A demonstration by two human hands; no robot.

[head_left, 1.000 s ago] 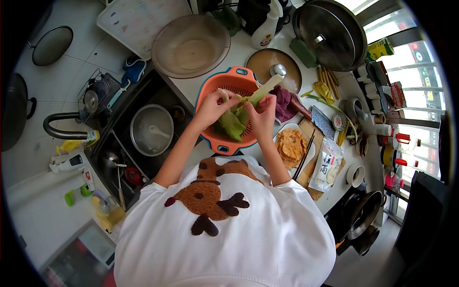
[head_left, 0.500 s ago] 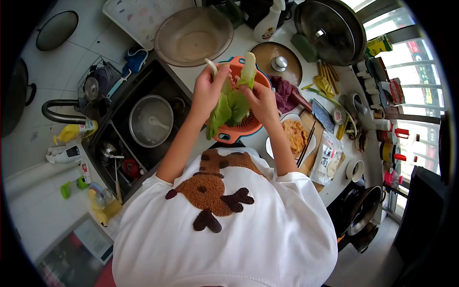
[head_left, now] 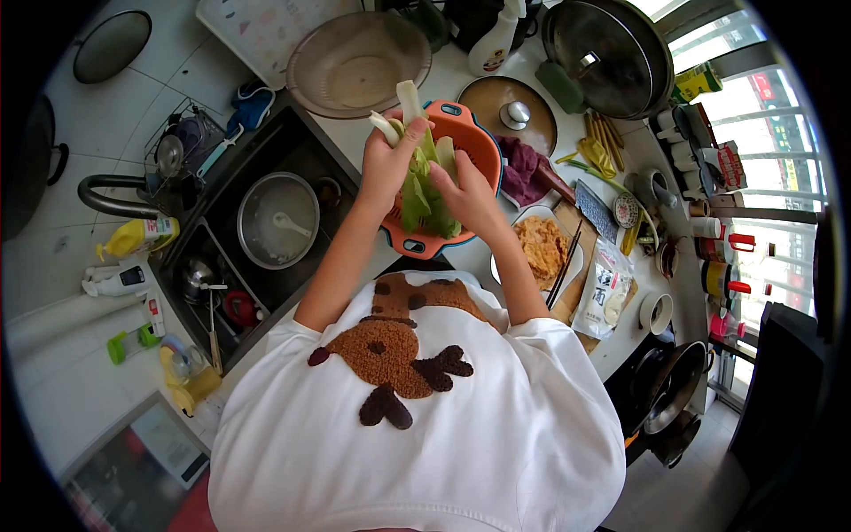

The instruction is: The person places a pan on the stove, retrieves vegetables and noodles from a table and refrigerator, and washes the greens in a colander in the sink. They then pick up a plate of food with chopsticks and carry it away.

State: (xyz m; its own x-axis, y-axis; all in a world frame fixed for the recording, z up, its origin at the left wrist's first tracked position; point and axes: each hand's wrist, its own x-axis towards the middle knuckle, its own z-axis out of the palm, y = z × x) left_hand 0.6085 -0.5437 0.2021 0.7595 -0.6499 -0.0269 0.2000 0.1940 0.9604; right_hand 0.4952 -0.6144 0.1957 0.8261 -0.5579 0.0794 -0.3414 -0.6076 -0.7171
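My left hand [head_left: 388, 167] is closed around several green lettuce leaves [head_left: 415, 199], their pale stalk ends sticking up past the thumb. On the other side, my right hand [head_left: 470, 197] grips the lettuce too, with a pale stalk end showing above its thumb; the leaf tips and some fingers are hidden. Both hands are above an orange colander [head_left: 480, 149] with blue-trimmed handles, and the leaves hang over its inside.
Left is a black sink [head_left: 282, 146] holding a metal bowl [head_left: 257, 241] with a white spoon. A translucent basin [head_left: 359, 96] stands behind. To the right are a glass lid [head_left: 487, 96], a plate of orange-brown food [head_left: 542, 246], chopsticks [head_left: 567, 266] and a white packet [head_left: 606, 288].
The stalk now stands upright by my left hand, where before it rose above my right. My right hand has shifted slightly down, and the leaves are gathered closer together.
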